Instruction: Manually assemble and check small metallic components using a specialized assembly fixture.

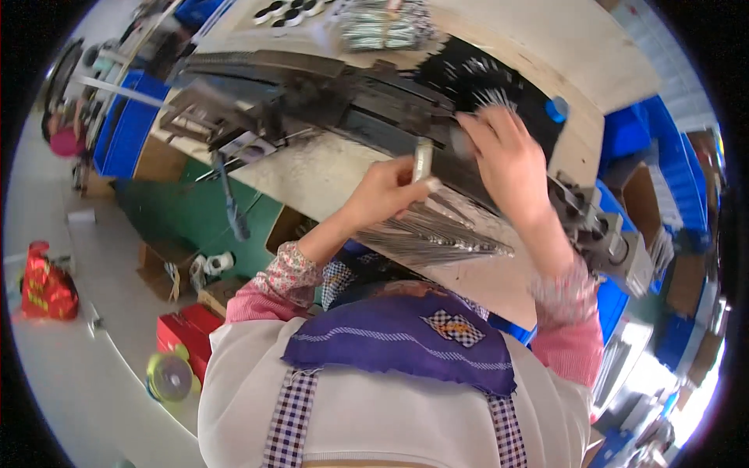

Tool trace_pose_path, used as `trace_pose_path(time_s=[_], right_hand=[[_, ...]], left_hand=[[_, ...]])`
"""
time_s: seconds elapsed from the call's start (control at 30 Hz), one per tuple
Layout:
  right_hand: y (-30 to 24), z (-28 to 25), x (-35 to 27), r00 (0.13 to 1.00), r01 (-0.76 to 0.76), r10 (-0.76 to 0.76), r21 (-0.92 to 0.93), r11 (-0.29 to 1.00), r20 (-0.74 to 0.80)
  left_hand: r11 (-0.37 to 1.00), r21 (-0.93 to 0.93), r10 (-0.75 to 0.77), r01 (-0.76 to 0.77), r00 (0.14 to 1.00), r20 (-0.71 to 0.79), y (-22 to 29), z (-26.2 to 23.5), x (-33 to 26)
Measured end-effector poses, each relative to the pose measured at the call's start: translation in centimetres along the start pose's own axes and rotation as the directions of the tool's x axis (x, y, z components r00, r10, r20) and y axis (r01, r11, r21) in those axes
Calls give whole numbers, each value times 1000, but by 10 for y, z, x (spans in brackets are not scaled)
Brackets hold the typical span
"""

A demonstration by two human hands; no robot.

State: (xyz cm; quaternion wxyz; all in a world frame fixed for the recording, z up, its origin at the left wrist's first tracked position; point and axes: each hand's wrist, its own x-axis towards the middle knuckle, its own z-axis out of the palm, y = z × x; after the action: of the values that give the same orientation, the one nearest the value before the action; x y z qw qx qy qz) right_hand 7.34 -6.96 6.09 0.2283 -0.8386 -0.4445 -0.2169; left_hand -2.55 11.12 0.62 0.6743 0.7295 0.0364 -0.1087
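Overhead, the left hand [386, 191] pinches a small pale metal strip [422, 160] above the worn beige worktable [328, 175]; the blurred right hand [507, 160] rests spread-fingered on the long dark conveyor machine [312, 86], grip unclear, with blue plastic crates [125, 129] lining the grey floor [86, 374].

Two hands: left hand [384, 191], right hand [507, 160]. One small metal piece [422, 160]. One rod pile [437, 234], rods uncountable.

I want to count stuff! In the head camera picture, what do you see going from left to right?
Red bag → yellow tape roll → left hand → right hand → blue cap → blue bins.
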Motion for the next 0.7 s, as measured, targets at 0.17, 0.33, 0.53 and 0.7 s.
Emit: trace_pose_path(time_s=[0.17, 0.33, 0.53, 0.7], right_hand=[[-4, 30, -68, 933, -266, 314, -251, 931, 178], [54, 56, -67, 805, -479, 551, -308, 822, 219], [-9, -22, -85, 886, -425, 368, 178, 887, 282], [-21, -93, -74, 738, -675, 642, 230, 701, 208]], left_hand=[[864, -502, -325, -40, 715, -618, -67, -112, -27], [816, -559, -249, -150, 781, -573, -55, -120, -24], [763, -488, -79, -423, 689, -720, -53, -67, -27], [799, -587, 146, -132, 989, -23, 49, 47, -7]])
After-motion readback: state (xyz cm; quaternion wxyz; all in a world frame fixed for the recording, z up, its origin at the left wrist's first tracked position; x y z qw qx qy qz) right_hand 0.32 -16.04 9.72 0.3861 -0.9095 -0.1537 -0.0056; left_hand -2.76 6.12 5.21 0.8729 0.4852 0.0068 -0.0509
